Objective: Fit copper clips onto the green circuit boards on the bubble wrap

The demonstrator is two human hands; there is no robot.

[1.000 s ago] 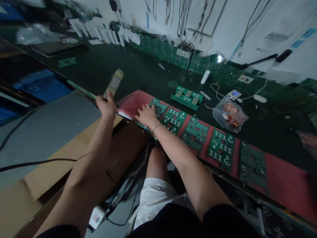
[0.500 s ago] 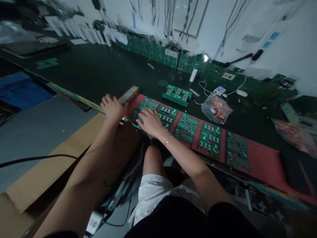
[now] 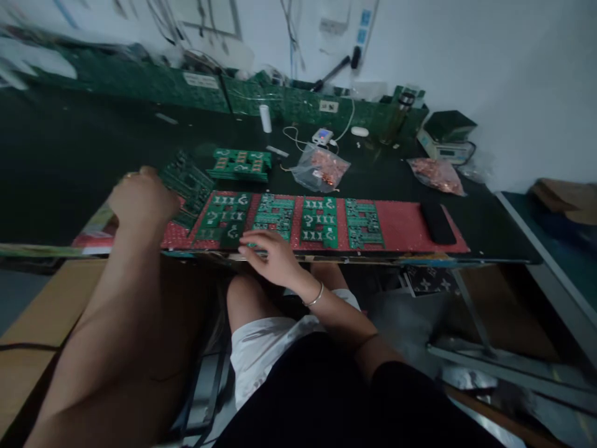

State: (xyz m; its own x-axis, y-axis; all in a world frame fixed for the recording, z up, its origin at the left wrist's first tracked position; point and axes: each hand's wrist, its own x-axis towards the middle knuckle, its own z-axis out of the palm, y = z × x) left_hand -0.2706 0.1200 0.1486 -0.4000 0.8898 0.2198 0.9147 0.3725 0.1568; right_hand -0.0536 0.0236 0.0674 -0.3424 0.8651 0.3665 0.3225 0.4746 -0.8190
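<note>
My left hand (image 3: 140, 199) is closed on a green circuit board (image 3: 186, 180), holding it tilted above the left end of the red mat (image 3: 405, 225). My right hand (image 3: 270, 252) rests at the near edge of the mat, fingers spread flat beside the lower edge of a board. Several green circuit boards (image 3: 289, 218) lie side by side in a row on the red mat. A black flat object (image 3: 437, 223) lies on the mat's right end.
A stack of green boards (image 3: 240, 163) sits behind the mat. Two plastic bags of copper parts (image 3: 321, 167) (image 3: 436, 174) lie on the dark bench, near a small meter (image 3: 323, 135), a white cylinder (image 3: 265, 118) and a scale (image 3: 445, 142). Boards lean along the wall.
The view has swung to the right. My left hand has swapped the pale strip-like object for a green board, raised off the mat. My right hand slid back to the mat's near edge.
</note>
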